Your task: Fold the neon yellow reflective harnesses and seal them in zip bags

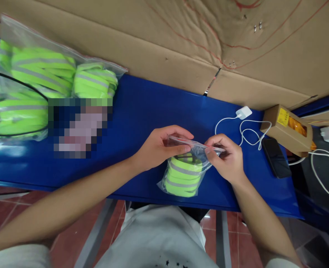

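A clear zip bag [199,172] with a red line along its top edge lies near the front edge of the blue table. Inside it is a folded neon yellow-green strap [182,178] with grey reflective stripes. My left hand [164,146] pinches the left part of the bag's opening between thumb and fingers. At the right part of the same edge, my right hand [226,155] is closed, with thumb and index finger gripping the plastic. The strap's dark upper part shows through the bag just below my hands.
Bags of neon straps [41,72] fill the table's left side, beside a pixelated patch. On the right are a white charger [243,112] with a cable, a black phone [276,158] and a cardboard box [286,128]. Brown board [164,63] stands along the back.
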### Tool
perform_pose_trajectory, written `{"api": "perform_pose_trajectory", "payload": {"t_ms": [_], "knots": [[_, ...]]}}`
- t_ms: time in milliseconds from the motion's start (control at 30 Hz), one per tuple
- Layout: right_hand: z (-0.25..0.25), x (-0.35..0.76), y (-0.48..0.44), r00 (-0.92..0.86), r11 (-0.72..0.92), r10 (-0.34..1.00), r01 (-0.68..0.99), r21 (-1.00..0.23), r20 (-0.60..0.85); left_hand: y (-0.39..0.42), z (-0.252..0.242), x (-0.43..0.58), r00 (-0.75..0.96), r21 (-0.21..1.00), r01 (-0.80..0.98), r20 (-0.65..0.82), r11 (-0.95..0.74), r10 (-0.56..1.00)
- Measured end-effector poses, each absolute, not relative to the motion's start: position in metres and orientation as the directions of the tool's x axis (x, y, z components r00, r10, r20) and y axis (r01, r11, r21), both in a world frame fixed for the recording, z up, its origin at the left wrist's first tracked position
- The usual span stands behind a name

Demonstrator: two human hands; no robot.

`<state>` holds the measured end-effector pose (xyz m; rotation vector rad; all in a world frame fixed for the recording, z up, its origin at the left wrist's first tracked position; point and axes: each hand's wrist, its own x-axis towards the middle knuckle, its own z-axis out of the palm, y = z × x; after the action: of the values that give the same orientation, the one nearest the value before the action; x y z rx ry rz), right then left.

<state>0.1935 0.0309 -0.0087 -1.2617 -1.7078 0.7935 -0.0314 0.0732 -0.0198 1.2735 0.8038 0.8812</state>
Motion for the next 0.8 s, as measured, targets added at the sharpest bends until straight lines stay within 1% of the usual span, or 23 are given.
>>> {"api": "perform_pose_trajectory", "payload": {"t_ms": [167, 400, 600, 800], "knots": [[-0.0094, 0.1942, 0.0322, -0.155, 0.240, 0.969, 0.417, -0.877, 0.192, 0.0721, -0.0193, -0.0305, 0.429, 0.997, -0.072, 0.006, 0.028, 0.903], [-0.0109, 0.1939, 0.0320, -0.140, 0.235, 0.971, 0.400, -0.886, 0.194, 0.0721, -0.0205, -0.0301, 0.425, 0.996, -0.080, 0.001, 0.037, 0.905], [-0.0121, 0.1935, 0.0322, -0.136, 0.258, 0.965, 0.354, -0.899, 0.223, 0.0719, -0.0201, -0.0306, 0.436, 0.994, -0.093, -0.009, 0.055, 0.900], [-0.0098, 0.1956, 0.0332, -0.202, 0.255, 0.960, 0.362, -0.897, 0.192, 0.0710, -0.0194, -0.0306, 0.434, 0.998, -0.062, 0.005, 0.025, 0.901]]}}
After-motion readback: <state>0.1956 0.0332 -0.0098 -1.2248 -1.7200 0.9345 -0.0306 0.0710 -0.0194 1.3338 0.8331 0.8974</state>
